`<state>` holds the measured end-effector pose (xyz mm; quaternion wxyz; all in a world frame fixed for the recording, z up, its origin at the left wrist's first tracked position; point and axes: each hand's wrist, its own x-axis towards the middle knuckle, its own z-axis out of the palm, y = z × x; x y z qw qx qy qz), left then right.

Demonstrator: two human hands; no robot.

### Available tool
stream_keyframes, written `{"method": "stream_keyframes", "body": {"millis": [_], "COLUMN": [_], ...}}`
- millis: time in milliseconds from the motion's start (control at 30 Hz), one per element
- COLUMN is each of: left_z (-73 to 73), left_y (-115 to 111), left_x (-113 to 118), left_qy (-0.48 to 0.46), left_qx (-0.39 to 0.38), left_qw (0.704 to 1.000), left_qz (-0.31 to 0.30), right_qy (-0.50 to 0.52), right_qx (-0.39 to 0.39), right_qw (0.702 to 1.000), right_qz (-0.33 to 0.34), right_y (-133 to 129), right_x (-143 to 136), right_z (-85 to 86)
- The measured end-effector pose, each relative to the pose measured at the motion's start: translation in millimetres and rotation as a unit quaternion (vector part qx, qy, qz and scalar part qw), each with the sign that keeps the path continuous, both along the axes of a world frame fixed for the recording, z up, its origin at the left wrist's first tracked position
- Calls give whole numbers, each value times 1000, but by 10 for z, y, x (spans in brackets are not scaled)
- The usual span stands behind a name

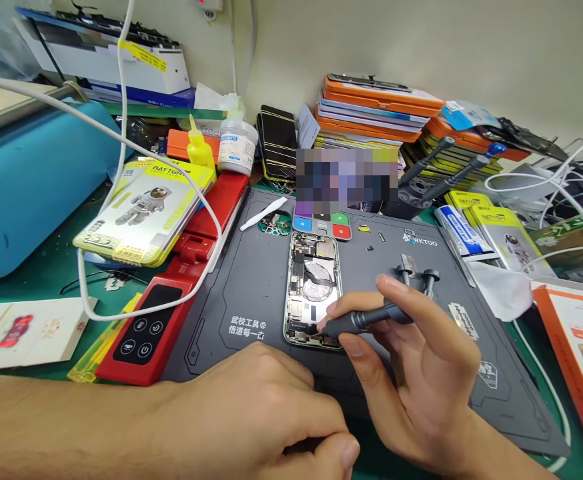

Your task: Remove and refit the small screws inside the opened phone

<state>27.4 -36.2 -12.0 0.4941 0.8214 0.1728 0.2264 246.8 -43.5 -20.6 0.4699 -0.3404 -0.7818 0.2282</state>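
Note:
An opened smartphone lies on a dark grey work mat, its inner parts and a round silver coil exposed. My right hand grips a dark screwdriver, its tip down at the phone's lower end. Those fingers are closed round the handle and the index finger is lifted. Close to the mat's front edge, my left hand is curled into a fist just below the phone. Its palm is hidden, so I cannot make out whether anything is inside.
Left of the mat are a red device with buttons, a battery pack and a white cable. Above the phone sits a coloured magnetic tray. Upright screwdrivers stand behind. An orange-edged box lies at right.

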Motion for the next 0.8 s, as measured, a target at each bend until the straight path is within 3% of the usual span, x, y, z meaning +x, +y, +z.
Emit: {"method": "stream_keyframes", "body": {"millis": [800], "left_z": [6], "left_y": [28], "left_x": [41], "left_qy": [47], "left_qx": [80], "left_qw": [995], "left_qz": [-19], "right_qy": [-26], "right_qx": [-3], "right_qw": [1000], "right_qz": [9], "right_y": [7], "right_x": [17], "right_z": [-37]}}
